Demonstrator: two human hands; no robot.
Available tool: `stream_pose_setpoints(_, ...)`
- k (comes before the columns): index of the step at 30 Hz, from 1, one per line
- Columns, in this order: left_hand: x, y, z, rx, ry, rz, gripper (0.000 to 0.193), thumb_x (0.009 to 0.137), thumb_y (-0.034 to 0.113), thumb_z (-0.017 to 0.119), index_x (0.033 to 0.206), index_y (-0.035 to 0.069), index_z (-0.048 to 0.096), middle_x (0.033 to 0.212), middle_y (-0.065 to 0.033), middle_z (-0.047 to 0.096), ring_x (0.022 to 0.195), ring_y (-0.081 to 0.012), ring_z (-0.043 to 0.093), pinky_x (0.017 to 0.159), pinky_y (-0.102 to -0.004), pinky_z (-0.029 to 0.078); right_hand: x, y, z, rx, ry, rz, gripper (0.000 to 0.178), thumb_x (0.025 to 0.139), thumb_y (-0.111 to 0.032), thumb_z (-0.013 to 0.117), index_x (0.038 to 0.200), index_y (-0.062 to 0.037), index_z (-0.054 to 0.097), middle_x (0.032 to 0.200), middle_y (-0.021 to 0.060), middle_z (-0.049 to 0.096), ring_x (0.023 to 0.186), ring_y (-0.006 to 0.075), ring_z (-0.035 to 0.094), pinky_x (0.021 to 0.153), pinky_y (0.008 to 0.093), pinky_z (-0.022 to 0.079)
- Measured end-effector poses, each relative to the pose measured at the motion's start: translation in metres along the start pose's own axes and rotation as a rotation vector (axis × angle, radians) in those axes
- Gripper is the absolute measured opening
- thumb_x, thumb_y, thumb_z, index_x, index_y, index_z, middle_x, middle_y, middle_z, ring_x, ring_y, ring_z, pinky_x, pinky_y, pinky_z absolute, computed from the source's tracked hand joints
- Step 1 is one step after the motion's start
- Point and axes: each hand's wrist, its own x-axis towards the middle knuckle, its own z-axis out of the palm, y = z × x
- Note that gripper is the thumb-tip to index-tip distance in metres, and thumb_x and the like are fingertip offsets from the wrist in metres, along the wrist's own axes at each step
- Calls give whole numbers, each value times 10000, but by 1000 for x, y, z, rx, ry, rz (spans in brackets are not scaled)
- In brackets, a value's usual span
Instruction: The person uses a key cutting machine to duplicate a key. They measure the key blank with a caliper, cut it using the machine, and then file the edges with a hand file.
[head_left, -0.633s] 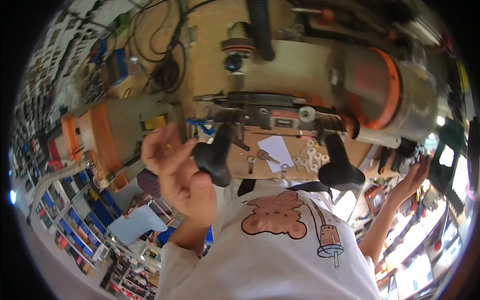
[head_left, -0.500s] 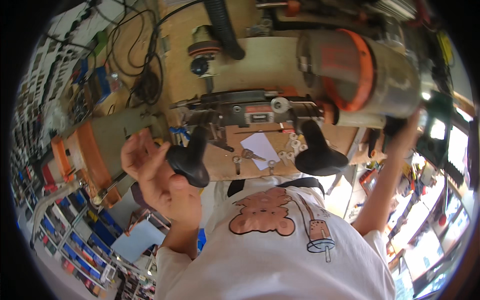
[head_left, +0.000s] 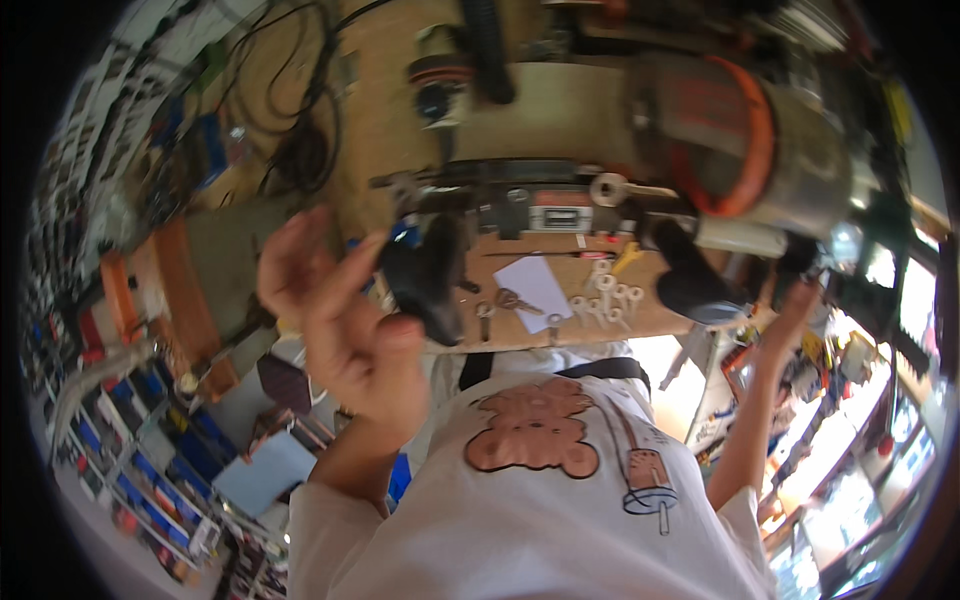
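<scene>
At the front edge of the wooden workbench [head_left: 520,335], the left hand [head_left: 340,320] hovered open-fingered just beside a black teardrop-shaped machine handle [head_left: 425,280], likely rigid, smooth and best gripped around its bulb. The right hand [head_left: 795,305] reached away; its grip could not be told.

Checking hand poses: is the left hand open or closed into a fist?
Open. The left hand has its fingers spread and raised beside the machine's black knob handle; whether the fingers touch it, cannot tell.
</scene>
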Motion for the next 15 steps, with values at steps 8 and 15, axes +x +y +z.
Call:
stream_pose_setpoints(8, 6, 1, 0, 76, -68, 55, 635, 828, 552, 440, 1079, -25, 527, 1300, -144, 249, 1241, -315, 285, 1046, -496, 151, 33, -3, 6, 165, -63, -12, 585, 936, -424, 239, 1298, 25, 337, 1281, 175, 397, 1188, 246, 388, 985, 328, 287)
stream_pose_setpoints(15, 15, 4, 13, 38, -17, -62, 637, 752, 548, 567, 1058, -10, 575, 1277, -127, 237, 1240, -300, 238, 1022, -473, 179, 67, -64, 6, 313, -78, 270, 567, 909, -458, 330, 1262, -18, 391, 1244, 121, 437, 1136, 205, 438, 963, 366, 320)
